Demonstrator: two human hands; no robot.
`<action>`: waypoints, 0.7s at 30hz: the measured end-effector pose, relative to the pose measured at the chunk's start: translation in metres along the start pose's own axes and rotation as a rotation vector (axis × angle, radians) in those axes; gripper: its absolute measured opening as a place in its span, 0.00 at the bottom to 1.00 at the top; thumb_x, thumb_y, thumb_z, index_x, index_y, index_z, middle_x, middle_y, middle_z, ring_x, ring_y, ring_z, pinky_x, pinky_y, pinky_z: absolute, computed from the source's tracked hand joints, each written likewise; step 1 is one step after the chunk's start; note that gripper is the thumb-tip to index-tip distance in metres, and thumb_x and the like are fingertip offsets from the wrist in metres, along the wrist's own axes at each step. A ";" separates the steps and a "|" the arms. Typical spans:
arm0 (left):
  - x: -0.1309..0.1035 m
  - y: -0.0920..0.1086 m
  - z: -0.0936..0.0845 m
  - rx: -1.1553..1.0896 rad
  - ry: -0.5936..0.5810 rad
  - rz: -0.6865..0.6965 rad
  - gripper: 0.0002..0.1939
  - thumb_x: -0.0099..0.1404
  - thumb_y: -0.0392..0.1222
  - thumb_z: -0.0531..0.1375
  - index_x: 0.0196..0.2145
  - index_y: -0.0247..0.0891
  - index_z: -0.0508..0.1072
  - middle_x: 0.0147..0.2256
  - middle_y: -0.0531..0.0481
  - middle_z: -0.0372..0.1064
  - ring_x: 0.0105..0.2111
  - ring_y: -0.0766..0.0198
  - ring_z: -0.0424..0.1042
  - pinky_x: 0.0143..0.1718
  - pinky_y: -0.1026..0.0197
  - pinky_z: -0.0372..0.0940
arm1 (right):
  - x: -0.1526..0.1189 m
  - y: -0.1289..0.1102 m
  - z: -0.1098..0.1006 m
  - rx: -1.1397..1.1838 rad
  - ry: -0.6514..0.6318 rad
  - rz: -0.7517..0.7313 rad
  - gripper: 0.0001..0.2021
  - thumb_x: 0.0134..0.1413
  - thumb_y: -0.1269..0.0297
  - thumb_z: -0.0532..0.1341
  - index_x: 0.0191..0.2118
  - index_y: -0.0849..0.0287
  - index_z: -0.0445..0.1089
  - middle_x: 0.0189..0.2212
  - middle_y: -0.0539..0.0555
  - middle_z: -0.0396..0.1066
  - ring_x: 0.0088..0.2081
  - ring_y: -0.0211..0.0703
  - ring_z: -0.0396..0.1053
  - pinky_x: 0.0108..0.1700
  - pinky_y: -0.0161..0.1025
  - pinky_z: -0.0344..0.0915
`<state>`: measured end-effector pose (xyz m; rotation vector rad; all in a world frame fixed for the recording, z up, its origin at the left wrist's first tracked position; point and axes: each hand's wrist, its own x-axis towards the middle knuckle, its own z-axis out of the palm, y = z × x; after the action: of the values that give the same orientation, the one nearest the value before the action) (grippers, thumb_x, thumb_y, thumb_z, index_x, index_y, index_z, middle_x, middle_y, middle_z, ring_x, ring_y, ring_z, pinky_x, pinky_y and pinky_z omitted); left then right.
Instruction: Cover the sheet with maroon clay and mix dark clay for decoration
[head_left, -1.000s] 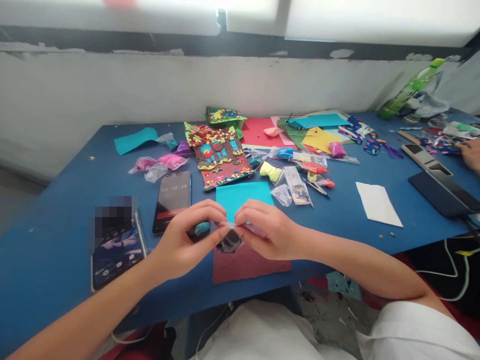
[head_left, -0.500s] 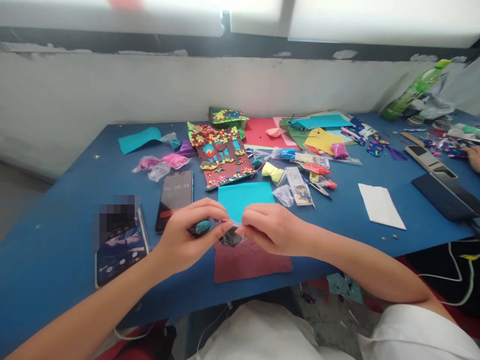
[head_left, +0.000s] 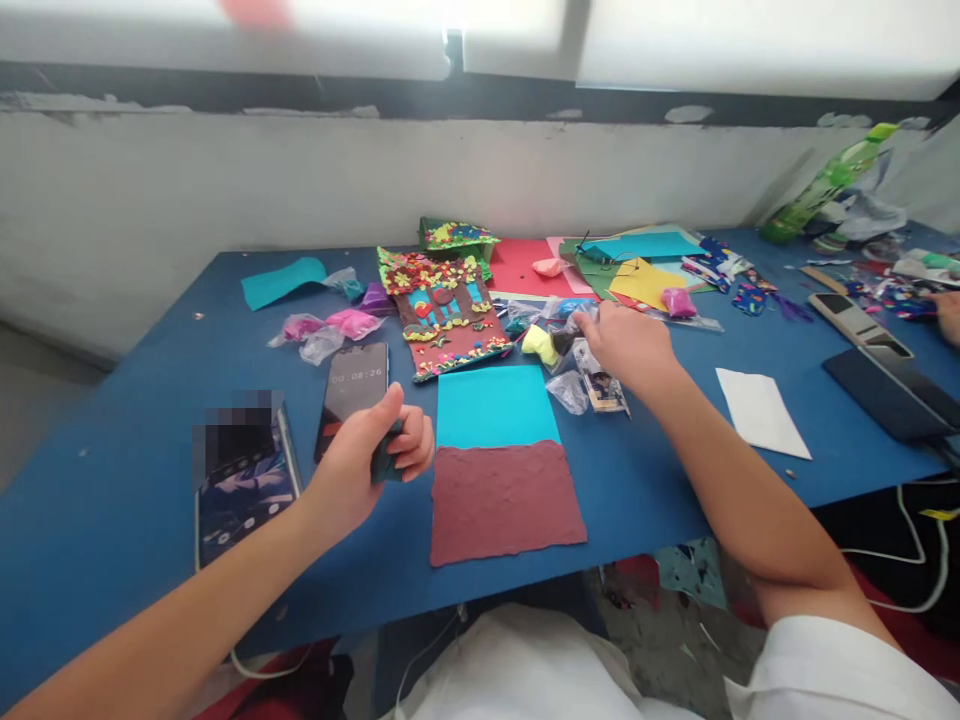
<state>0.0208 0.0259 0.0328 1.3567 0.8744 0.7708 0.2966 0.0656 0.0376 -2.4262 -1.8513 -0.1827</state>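
Observation:
My left hand [head_left: 382, 440] is closed around a dark teal lump of clay [head_left: 386, 457], partly hidden by the fingers, in front of a phone [head_left: 352, 380] with a timer on its screen. Over the heap of clay bags, my right hand [head_left: 626, 345] pinches a clear plastic bag [head_left: 574, 335] with dark clay in it. Yellow clay [head_left: 538, 345] lies just left of that bag. Between my arms rests a sheet, its upper part bright blue [head_left: 495, 405] and its lower part covered with reddish-brown clay [head_left: 506, 505].
A decorated clay picture [head_left: 442, 310] lies behind the sheet. Pink clay bags [head_left: 352, 322] are at the left, near a second phone [head_left: 247, 490]. To the right are white paper [head_left: 761, 412], a dark pouch [head_left: 892, 395] and a green bottle [head_left: 832, 185]. Another person's hand [head_left: 951, 315] shows at the right edge.
My hands have parted. The right one has carried the bag of dark clay from above the sheet to the heap at the back right. My left hand has drawn back slightly, fingers curled around the teal clay.

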 end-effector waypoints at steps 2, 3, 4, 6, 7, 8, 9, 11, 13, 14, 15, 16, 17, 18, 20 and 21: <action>-0.001 -0.001 -0.001 -0.036 -0.008 -0.018 0.33 0.62 0.66 0.53 0.12 0.42 0.47 0.13 0.55 0.43 0.14 0.69 0.49 0.17 0.60 0.48 | -0.003 -0.004 0.001 -0.045 0.047 0.052 0.21 0.67 0.56 0.49 0.48 0.72 0.67 0.42 0.74 0.73 0.42 0.60 0.72 0.33 0.40 0.57; -0.001 -0.002 -0.002 -0.053 -0.009 -0.023 0.33 0.63 0.65 0.52 0.12 0.42 0.45 0.12 0.56 0.41 0.14 0.69 0.48 0.16 0.60 0.47 | -0.006 -0.007 0.001 -0.060 0.081 0.053 0.22 0.67 0.56 0.49 0.50 0.73 0.66 0.44 0.74 0.72 0.43 0.61 0.72 0.32 0.40 0.57; -0.001 -0.003 -0.003 -0.063 -0.004 -0.017 0.33 0.63 0.65 0.53 0.13 0.42 0.45 0.12 0.57 0.40 0.14 0.70 0.47 0.16 0.61 0.46 | -0.010 -0.010 0.001 -0.067 0.118 0.036 0.22 0.68 0.56 0.48 0.50 0.72 0.67 0.44 0.73 0.72 0.43 0.60 0.72 0.32 0.39 0.56; 0.001 -0.005 -0.002 -0.036 0.019 0.011 0.32 0.60 0.63 0.58 0.13 0.41 0.49 0.13 0.57 0.44 0.15 0.71 0.49 0.17 0.62 0.48 | -0.020 -0.019 0.003 -0.037 0.179 -0.057 0.21 0.68 0.56 0.47 0.46 0.69 0.69 0.41 0.69 0.74 0.39 0.56 0.73 0.29 0.38 0.52; 0.002 -0.006 -0.001 0.000 0.035 0.022 0.29 0.56 0.61 0.63 0.15 0.40 0.53 0.15 0.57 0.48 0.16 0.71 0.51 0.18 0.63 0.49 | -0.025 -0.024 0.004 -0.007 0.202 -0.130 0.21 0.68 0.56 0.47 0.42 0.67 0.71 0.38 0.67 0.74 0.36 0.53 0.72 0.28 0.38 0.50; 0.003 -0.006 0.000 0.042 0.046 0.027 0.26 0.53 0.58 0.67 0.16 0.40 0.58 0.16 0.57 0.52 0.18 0.70 0.54 0.19 0.64 0.52 | -0.030 -0.028 0.007 0.030 0.225 -0.217 0.21 0.68 0.56 0.47 0.39 0.66 0.71 0.33 0.64 0.74 0.33 0.50 0.71 0.27 0.38 0.48; 0.004 -0.007 0.001 0.082 0.050 0.022 0.22 0.50 0.54 0.69 0.18 0.39 0.63 0.18 0.56 0.57 0.19 0.70 0.57 0.20 0.65 0.54 | -0.036 -0.033 0.010 0.072 0.256 -0.315 0.21 0.68 0.57 0.47 0.35 0.64 0.72 0.29 0.61 0.73 0.29 0.46 0.69 0.27 0.38 0.47; 0.005 -0.008 0.003 0.124 0.048 0.000 0.16 0.48 0.48 0.70 0.21 0.37 0.69 0.22 0.54 0.64 0.23 0.69 0.62 0.23 0.66 0.59 | -0.047 -0.040 0.017 0.161 0.357 -0.523 0.22 0.68 0.59 0.47 0.27 0.61 0.70 0.20 0.56 0.68 0.23 0.41 0.63 0.25 0.39 0.46; 0.004 -0.009 0.004 0.124 0.054 -0.002 0.12 0.49 0.44 0.69 0.21 0.36 0.71 0.23 0.52 0.68 0.24 0.68 0.65 0.26 0.66 0.62 | -0.061 -0.045 0.021 0.254 0.495 -0.773 0.23 0.68 0.61 0.47 0.22 0.58 0.66 0.15 0.52 0.62 0.20 0.39 0.56 0.24 0.40 0.46; 0.004 -0.009 0.003 0.123 0.068 0.008 0.11 0.48 0.43 0.69 0.20 0.36 0.72 0.23 0.52 0.69 0.25 0.67 0.66 0.27 0.65 0.63 | -0.069 -0.046 0.020 0.313 0.553 -0.923 0.23 0.68 0.60 0.48 0.20 0.56 0.64 0.14 0.50 0.59 0.20 0.38 0.54 0.24 0.40 0.47; 0.004 -0.010 0.002 0.124 0.082 0.018 0.10 0.48 0.42 0.69 0.20 0.36 0.73 0.23 0.51 0.71 0.25 0.66 0.68 0.27 0.65 0.64 | -0.079 -0.046 0.016 0.377 0.570 -1.076 0.23 0.68 0.58 0.49 0.20 0.56 0.63 0.14 0.49 0.58 0.20 0.38 0.54 0.23 0.41 0.48; 0.004 -0.010 0.002 0.125 0.093 0.026 0.10 0.47 0.42 0.69 0.20 0.36 0.73 0.23 0.51 0.72 0.26 0.66 0.68 0.28 0.65 0.65 | -0.091 -0.045 0.011 0.437 0.551 -1.234 0.23 0.67 0.54 0.51 0.20 0.55 0.63 0.15 0.49 0.58 0.20 0.38 0.54 0.23 0.41 0.51; 0.004 -0.011 0.001 0.127 0.098 0.028 0.09 0.47 0.42 0.69 0.20 0.36 0.74 0.23 0.50 0.73 0.26 0.65 0.69 0.28 0.65 0.65 | -0.104 -0.043 0.003 0.522 0.488 -1.338 0.23 0.65 0.50 0.52 0.21 0.54 0.64 0.17 0.49 0.59 0.21 0.39 0.56 0.23 0.41 0.54; 0.004 -0.011 0.001 0.130 0.096 0.026 0.09 0.47 0.42 0.70 0.20 0.36 0.75 0.24 0.49 0.74 0.27 0.64 0.70 0.28 0.64 0.66 | -0.118 -0.040 -0.006 0.543 0.322 -1.369 0.19 0.64 0.49 0.54 0.25 0.52 0.68 0.21 0.50 0.64 0.24 0.40 0.61 0.25 0.41 0.60; 0.004 -0.011 0.000 0.138 0.073 0.004 0.08 0.48 0.43 0.70 0.21 0.36 0.76 0.25 0.48 0.76 0.28 0.62 0.72 0.29 0.64 0.67 | -0.147 -0.032 -0.027 0.554 0.250 -1.374 0.12 0.63 0.50 0.57 0.34 0.49 0.72 0.33 0.51 0.72 0.32 0.40 0.68 0.32 0.39 0.69; 0.004 -0.011 0.001 0.140 0.061 -0.009 0.09 0.48 0.44 0.70 0.21 0.36 0.77 0.25 0.48 0.76 0.28 0.62 0.72 0.30 0.63 0.67 | -0.161 -0.027 -0.036 0.561 0.230 -1.371 0.11 0.63 0.51 0.57 0.40 0.49 0.72 0.41 0.53 0.72 0.37 0.41 0.70 0.38 0.39 0.71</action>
<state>0.0228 0.0282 0.0220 1.4578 0.9966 0.7587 0.2272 -0.0859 0.0499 -0.5054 -2.5686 0.0035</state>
